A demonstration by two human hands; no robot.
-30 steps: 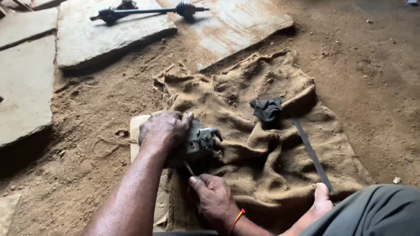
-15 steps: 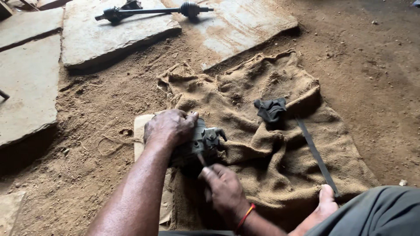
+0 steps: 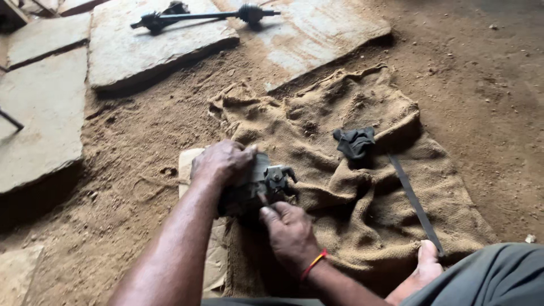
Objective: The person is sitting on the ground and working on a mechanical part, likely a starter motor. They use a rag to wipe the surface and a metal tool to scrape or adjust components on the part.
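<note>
On burlap sacking (image 3: 362,192), left hand (image 3: 222,163) and right hand (image 3: 290,232) grip a metal part (image 3: 266,181).

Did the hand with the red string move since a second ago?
Yes. The right hand has crept up the sack, closer to the metal part under the left hand.

Your left hand (image 3: 222,163) sits at centre frame, palm down, fingers curled in a grip, forearm running to the lower left. Your right hand (image 3: 290,232) lies just below it, fingers pinched together, wrist bent toward bottom centre.
</note>
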